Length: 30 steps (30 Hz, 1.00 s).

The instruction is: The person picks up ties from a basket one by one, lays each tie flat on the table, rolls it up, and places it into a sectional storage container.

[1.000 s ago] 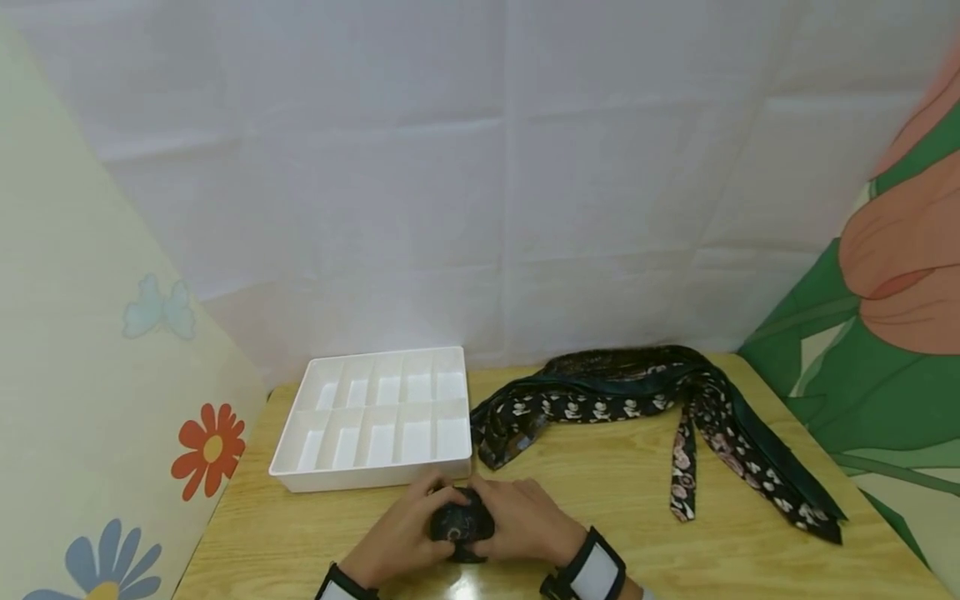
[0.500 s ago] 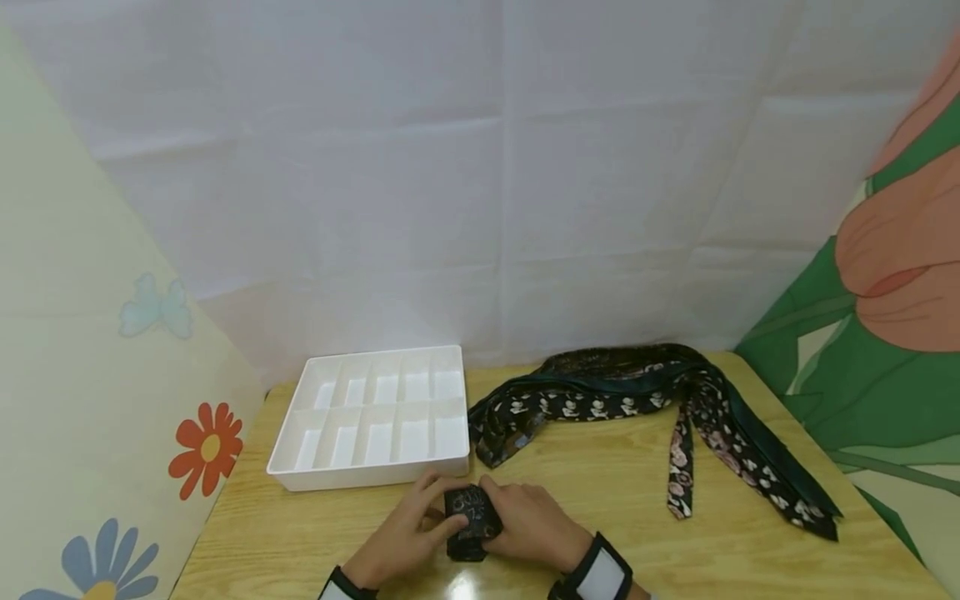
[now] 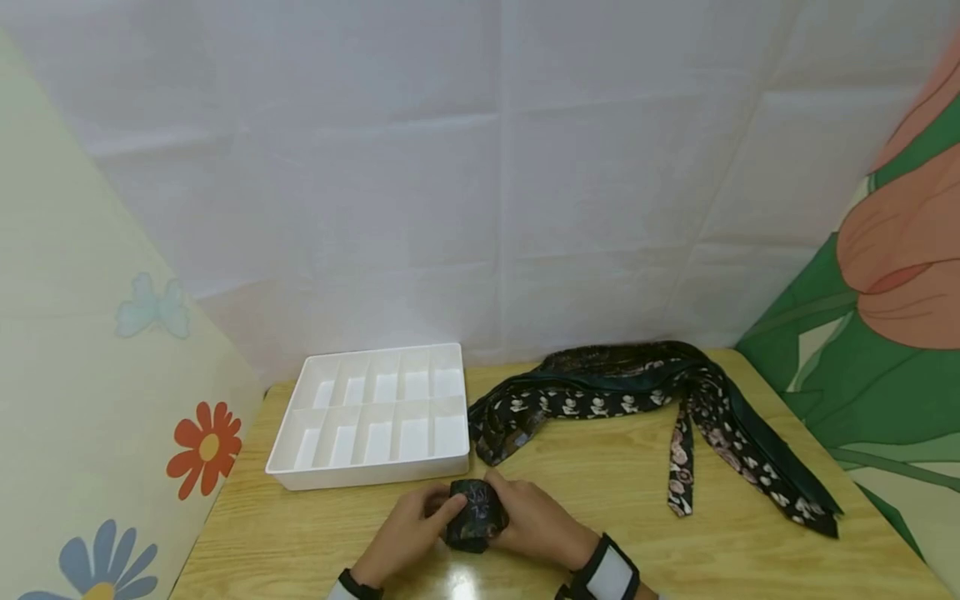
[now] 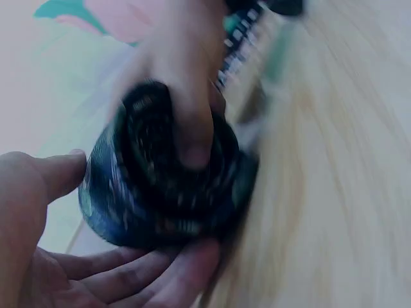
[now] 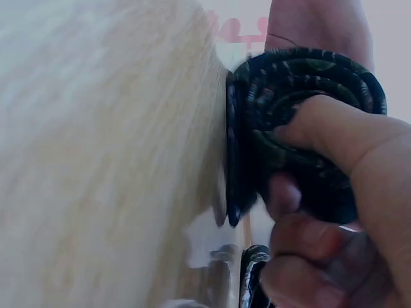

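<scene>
While the left hand (image 3: 407,527) grips the dark roll (image 3: 472,530), its blurred markings (image 3: 480,497) unreadable, the right hand (image 3: 536,522) pinches it.

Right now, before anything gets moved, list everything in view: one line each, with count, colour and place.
smooth wood-grain table: 1, yellowish tan, under everything
creased white sheet: 1, white, behind the table
pale flower-print panel: 1, cream with red and blue print, left side
large-flower-print panel: 1, green and coral pink, right side
rectangular white compartment tray: 1, white, left of centre on the table
heaped dark patterned fabric strips: several, exact count unclear, mostly black and dark green, right of the tray
rolled dark patterned fabric strip: 1, black with paler markings, in front of the tray
black-and-white wristbands: 2, one per wrist
left hand: 1, bare, holding the roll
right hand: 1, bare, holding the roll
</scene>
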Tool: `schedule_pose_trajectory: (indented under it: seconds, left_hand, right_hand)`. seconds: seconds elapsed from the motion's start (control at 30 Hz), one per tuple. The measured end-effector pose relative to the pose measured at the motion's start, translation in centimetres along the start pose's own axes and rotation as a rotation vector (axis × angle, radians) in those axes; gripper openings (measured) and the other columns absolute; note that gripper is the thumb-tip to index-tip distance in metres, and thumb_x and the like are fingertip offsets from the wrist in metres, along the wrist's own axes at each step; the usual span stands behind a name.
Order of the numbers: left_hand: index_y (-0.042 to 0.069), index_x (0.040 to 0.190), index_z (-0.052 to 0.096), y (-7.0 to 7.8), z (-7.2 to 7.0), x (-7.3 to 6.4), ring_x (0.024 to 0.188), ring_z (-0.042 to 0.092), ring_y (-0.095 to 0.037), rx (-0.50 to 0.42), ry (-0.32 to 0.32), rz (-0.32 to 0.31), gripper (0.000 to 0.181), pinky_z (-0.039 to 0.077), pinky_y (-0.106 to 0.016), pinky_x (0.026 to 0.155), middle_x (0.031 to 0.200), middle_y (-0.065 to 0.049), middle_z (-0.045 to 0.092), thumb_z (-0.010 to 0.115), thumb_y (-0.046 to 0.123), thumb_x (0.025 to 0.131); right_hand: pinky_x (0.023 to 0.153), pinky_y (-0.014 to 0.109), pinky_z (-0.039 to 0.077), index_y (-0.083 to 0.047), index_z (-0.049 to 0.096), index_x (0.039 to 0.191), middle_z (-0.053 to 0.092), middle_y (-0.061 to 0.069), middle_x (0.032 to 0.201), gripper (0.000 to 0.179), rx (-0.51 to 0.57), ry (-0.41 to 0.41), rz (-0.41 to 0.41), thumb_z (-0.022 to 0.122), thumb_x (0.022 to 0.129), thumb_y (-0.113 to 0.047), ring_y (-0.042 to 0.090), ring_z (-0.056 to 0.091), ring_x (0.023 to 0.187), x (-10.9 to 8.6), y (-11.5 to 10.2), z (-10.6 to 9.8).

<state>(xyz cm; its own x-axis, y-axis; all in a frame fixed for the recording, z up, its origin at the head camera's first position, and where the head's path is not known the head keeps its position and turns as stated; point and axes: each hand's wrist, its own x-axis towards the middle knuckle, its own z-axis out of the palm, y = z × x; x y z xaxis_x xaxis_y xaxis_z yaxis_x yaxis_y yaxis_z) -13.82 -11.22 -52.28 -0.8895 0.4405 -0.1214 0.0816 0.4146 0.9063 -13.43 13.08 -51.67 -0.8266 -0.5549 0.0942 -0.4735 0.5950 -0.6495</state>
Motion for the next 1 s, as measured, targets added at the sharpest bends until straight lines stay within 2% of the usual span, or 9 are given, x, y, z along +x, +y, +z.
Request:
schedule_pose_trajectory:
  seconds: [0.13,0.27,0.4,0.5,0.6,0.7,0.8,0.87,1.0]
  left_hand:
    - [-0.009,0.145,0.055,0.4,0.1,0.0,0.113,0.074,-0.03,-0.131,-0.018,-0.021,0.068,0.063,-0.036,0.087,0.132,-0.025,0.071,0.061,0.047,0.107]
    - [-0.009,0.148,0.051,0.8,0.4,0.1,0.121,0.071,-0.032,-0.187,-0.014,-0.041,0.074,0.06,-0.043,0.099,0.137,-0.024,0.068,0.069,0.046,0.102]
    - [-0.004,0.149,0.052,0.9,0.9,0.3,0.121,0.067,-0.028,-0.192,0.035,-0.065,0.076,0.057,-0.043,0.1,0.137,-0.018,0.067,0.077,0.045,0.096]
    - [-0.001,0.148,0.052,0.9,1.0,0.3,0.119,0.065,-0.027,-0.224,0.065,-0.072,0.075,0.056,-0.04,0.096,0.136,-0.018,0.065,0.08,0.042,0.094]
    - [0.003,0.148,0.052,1.0,0.9,0.2,0.117,0.064,-0.027,-0.25,0.078,-0.054,0.072,0.056,-0.038,0.093,0.135,-0.018,0.064,0.082,0.038,0.093]
    - [0.006,0.148,0.053,1.1,0.9,0.1,0.119,0.065,-0.027,-0.254,0.086,-0.03,0.069,0.056,-0.039,0.094,0.137,-0.017,0.063,0.083,0.035,0.092]
    - [0.008,0.148,0.055,1.2,0.9,0.1,0.124,0.063,-0.027,-0.259,0.093,-0.006,0.069,0.054,-0.038,0.099,0.14,-0.016,0.063,0.085,0.032,0.091]
    - [0.009,0.148,0.056,1.3,0.9,0.1,0.127,0.062,-0.028,-0.264,0.096,0.012,0.069,0.052,-0.037,0.102,0.142,-0.015,0.062,0.087,0.03,0.09]
    - [0.013,0.146,0.059,1.9,0.8,0.1,0.132,0.06,-0.03,-0.215,0.111,0.057,0.067,0.049,-0.039,0.107,0.145,-0.011,0.063,0.088,0.029,0.088]
  right_hand:
    - [0.07,0.023,0.054,-0.015,0.055,0.123,0.075,0.001,0.1,0.05,-0.012,0.045,-0.033,0.086,0.084,-0.015,0.002,0.068,0.087,0.0,-0.3,-0.2]
    - [0.07,0.024,0.054,-0.016,0.055,0.12,0.075,0.002,0.1,0.049,-0.061,0.082,-0.064,0.087,0.084,-0.014,0.004,0.069,0.086,-0.1,-0.7,-0.3]
    - [0.069,0.027,0.056,-0.015,0.056,0.122,0.076,0.004,0.102,0.052,-0.139,0.122,-0.071,0.089,0.082,-0.018,0.008,0.07,0.086,-0.1,-1.0,-0.2]
    - [0.077,0.031,0.06,-0.015,0.057,0.131,0.075,0.003,0.115,0.061,-0.167,0.129,-0.064,0.091,0.083,-0.03,0.012,0.073,0.097,-0.1,-0.9,-0.2]
    - [0.095,0.04,0.06,-0.016,0.05,0.147,0.064,0.002,0.136,0.085,-0.107,0.09,-0.055,0.09,0.081,-0.052,0.018,0.067,0.119,-0.2,-0.5,-0.5]
    - [0.103,0.046,0.056,-0.018,0.04,0.158,0.05,0.003,0.152,0.098,0.028,0.02,-0.006,0.084,0.083,-0.062,0.023,0.058,0.131,-0.2,-0.1,-0.9]
    - [0.103,0.047,0.056,-0.014,0.038,0.161,0.05,0.009,0.157,0.091,0.184,-0.037,0.049,0.078,0.092,-0.056,0.029,0.06,0.133,-0.1,0.1,-1.4]
    - [0.102,0.044,0.057,-0.011,0.042,0.159,0.055,0.013,0.154,0.084,0.254,-0.05,0.072,0.077,0.095,-0.052,0.031,0.064,0.13,0.0,0.0,-1.6]
    - [0.105,0.046,0.056,-0.008,0.05,0.153,0.06,0.015,0.15,0.077,0.27,-0.025,0.045,0.08,0.094,-0.047,0.034,0.064,0.132,0.2,-0.4,-1.9]
